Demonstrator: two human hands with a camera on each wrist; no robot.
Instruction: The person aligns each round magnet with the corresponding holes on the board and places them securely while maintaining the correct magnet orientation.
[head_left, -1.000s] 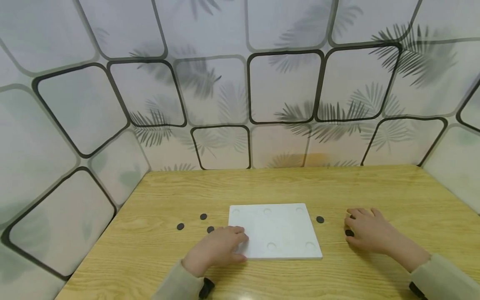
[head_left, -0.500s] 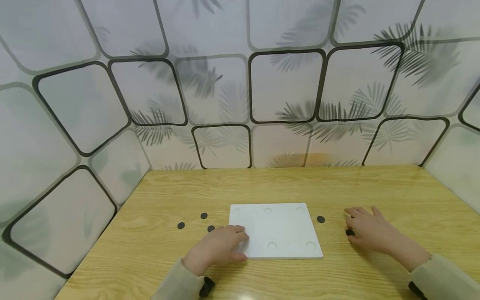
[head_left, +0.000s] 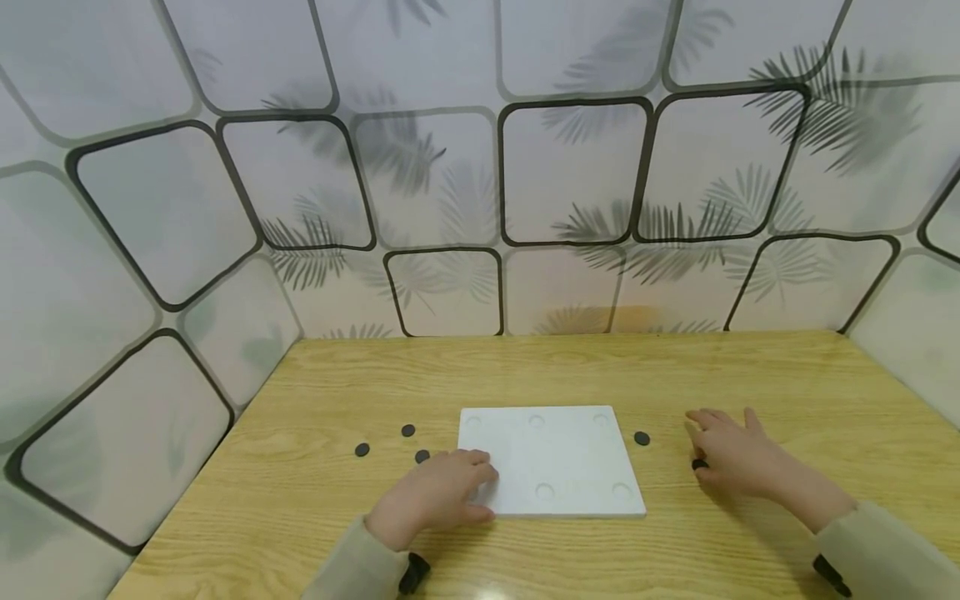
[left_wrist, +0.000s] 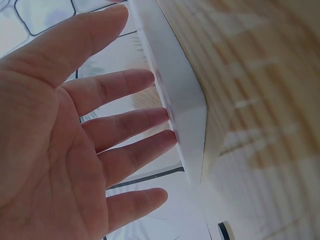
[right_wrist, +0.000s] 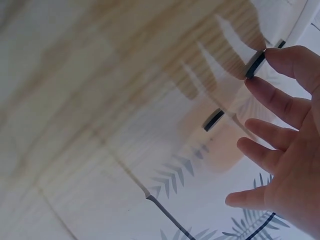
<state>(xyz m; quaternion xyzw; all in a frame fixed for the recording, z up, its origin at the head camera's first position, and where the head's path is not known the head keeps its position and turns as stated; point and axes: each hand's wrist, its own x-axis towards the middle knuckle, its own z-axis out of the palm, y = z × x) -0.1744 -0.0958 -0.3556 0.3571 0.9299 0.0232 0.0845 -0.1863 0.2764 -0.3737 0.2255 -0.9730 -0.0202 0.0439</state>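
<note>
Pale wood grain runs across the surface (head_left: 480, 371), with a wall (head_left: 573, 175) behind it printed with leaves and dark-rimmed squares. Your right hand (head_left: 738, 454) pinches a black disc (right_wrist: 255, 65) by its rim between thumb and index finger, to the right of the white board (head_left: 570, 458); whether it is off the wood you can't tell. Expect it to be light, stiff and hard to damage, but so thin a rim could slip, so take it at opposite edges. Your left hand (head_left: 435, 492) lies with fingers spread, tips on the board's near left part, gripping nothing. Mind the second disc (right_wrist: 213, 120) near your remaining right fingertips and the loose disc (head_left: 642, 438) just beside the board's right edge; bare wood stretches behind the board for moving.
</note>
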